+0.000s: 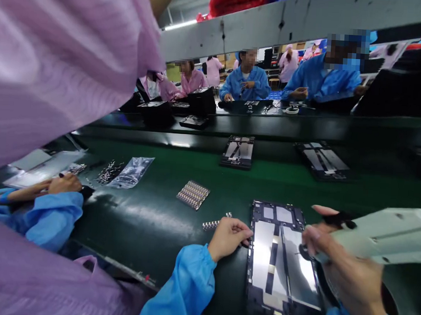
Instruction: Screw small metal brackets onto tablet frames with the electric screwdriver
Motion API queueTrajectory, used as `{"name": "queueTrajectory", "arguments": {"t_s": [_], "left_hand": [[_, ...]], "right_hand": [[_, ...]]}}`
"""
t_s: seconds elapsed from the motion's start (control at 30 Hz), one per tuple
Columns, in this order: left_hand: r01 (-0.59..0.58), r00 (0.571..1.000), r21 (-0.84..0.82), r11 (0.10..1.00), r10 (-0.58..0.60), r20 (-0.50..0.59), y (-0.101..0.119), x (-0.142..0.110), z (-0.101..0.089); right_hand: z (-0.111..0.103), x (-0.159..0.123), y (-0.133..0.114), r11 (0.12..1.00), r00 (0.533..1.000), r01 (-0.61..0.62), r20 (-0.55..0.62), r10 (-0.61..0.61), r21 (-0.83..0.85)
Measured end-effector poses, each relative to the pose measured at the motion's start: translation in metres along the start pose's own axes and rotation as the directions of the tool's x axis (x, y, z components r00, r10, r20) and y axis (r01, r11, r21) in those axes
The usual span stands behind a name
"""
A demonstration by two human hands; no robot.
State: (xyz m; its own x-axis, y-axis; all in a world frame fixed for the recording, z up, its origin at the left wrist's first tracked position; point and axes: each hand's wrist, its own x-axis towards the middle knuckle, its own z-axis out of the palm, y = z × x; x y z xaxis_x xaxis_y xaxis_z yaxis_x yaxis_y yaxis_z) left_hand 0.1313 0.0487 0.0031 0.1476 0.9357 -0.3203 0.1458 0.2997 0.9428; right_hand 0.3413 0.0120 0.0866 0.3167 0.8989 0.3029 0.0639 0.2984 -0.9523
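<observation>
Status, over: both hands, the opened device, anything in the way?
Left hand at left edge of opened device. Right hand gripping pale green tool. Device's right edge partly hidden by right hand.

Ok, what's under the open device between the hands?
The device lies on the green work surface, visible along its left side. Anything directly beneath is covered. The left hand is at its left edge; the right hand hides part of its right.

From head height, the green surface (121, 223) is viewed forward and obliquely downward; the right hand (348, 270) is framed close at four o'clock, the left hand (227, 238) between five and six, a blue-clad co-worker (252, 86) farther off at one.
</observation>
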Motion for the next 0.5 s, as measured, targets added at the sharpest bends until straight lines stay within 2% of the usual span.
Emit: {"name": "queueTrajectory", "arguments": {"t_s": [0.1, 0.2, 0.33, 0.5], "left_hand": [[-0.148, 0.986, 0.183, 0.972, 0.158, -0.043, 0.002, 0.008, 0.004], [-0.235, 0.958, 0.341, 0.91, 0.276, -0.076, 0.001, 0.012, 0.005], [-0.242, 0.961, 0.342, 0.908, 0.272, -0.041, 0.002, 0.017, 0.004], [-0.246, 0.968, 0.386, 0.889, 0.243, 0.056, 0.007, 0.021, 0.002]], "right_hand": [[0.027, 0.002, 0.008, 0.997, 0.988, -0.015, 0.156, 0.003, 0.075], [0.052, 0.007, 0.017, 0.991, 0.977, -0.028, 0.212, 0.001, 0.128], [0.077, 0.011, 0.03, 0.986, 0.978, -0.05, 0.209, 0.017, 0.156], [0.087, 0.014, 0.04, 0.993, 0.977, -0.033, 0.213, 0.008, 0.115]]}}
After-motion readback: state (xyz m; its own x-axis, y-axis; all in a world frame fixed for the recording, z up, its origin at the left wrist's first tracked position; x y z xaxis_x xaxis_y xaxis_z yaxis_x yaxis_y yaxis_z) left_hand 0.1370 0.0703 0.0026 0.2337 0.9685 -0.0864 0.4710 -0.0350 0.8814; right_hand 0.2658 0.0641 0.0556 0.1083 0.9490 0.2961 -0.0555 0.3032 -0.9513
